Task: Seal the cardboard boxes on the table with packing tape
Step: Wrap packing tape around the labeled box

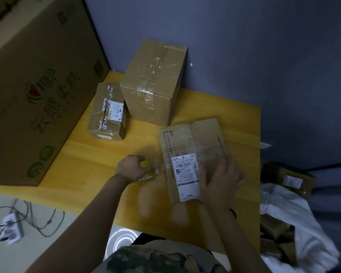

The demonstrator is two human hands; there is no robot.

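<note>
A flat cardboard box (193,146) with a white shipping label lies on the yellow table (110,154), right of centre. My right hand (221,180) rests flat on the box's near right part, fingers spread. My left hand (131,168) grips a yellow-green tape dispenser (146,170) just left of the box. A short strip of clear tape runs from the dispenser to the box's left edge. A tall taped box (152,83) stands at the back. Left of it lies a small labelled box (106,113).
A very large printed carton (34,81) fills the left side, reaching over the table's edge. On the floor at the lower left lies a power strip with cables (10,225). At the right, off the table, are white cloth (287,219) and more cardboard boxes (291,180).
</note>
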